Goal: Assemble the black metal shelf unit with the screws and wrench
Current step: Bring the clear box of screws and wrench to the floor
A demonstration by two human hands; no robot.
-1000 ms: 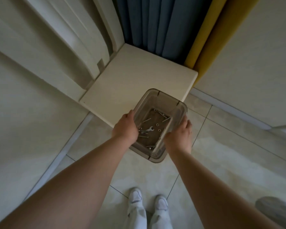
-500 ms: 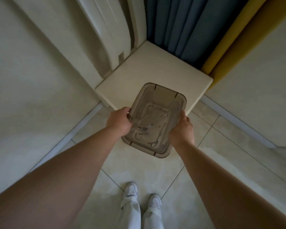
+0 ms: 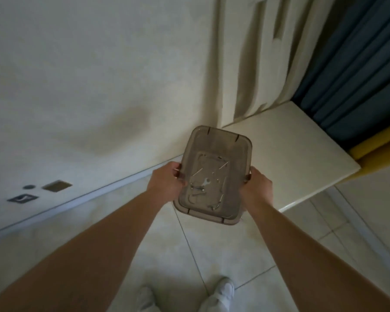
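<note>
Left fingers: curled round the left long rim of the bin, thumb on top of the rim, the other fingers hidden under the edge.
Left hand [image 3: 167, 181]: grips the bin at mid-length of its left side, just left of the frame's centre.
Right fingers: wrapped round the right long rim, thumb over the edge, fingertips out of sight beneath.
Right hand [image 3: 256, 188]: holds the bin's right side, opposite the left hand.
Bin [image 3: 214, 140]: a smoky translucent plastic bin, rectangular with rounded corners, carried in the air between both hands at the centre of the frame; its far end overlaps the near corner of the surface in the picture.
Wrench [image 3: 204, 182]: a small flat silvery wrench lying on the bin's floor, left of its middle.
Screws [image 3: 215, 207]: several thin silvery screws and small bits scattered on the bin's floor around the wrench; their number is unclear.
Surface [image 3: 291, 158]: a cream board with rounded edges, right of centre, running to the right edge of the frame.
Curtain [image 3: 356, 70]: blue folds in the upper right, with a yellow strip below them.
Wall [image 3: 88, 86]: pale, filling the upper left; three dark fittings sit low on it at far left.
Floor [image 3: 212, 248]: light tiles with thin joints, lower frame.
Shoes [image 3: 223, 291]: white, at the bottom edge.
Writing: none legible on the bin or the wall fittings.
</note>
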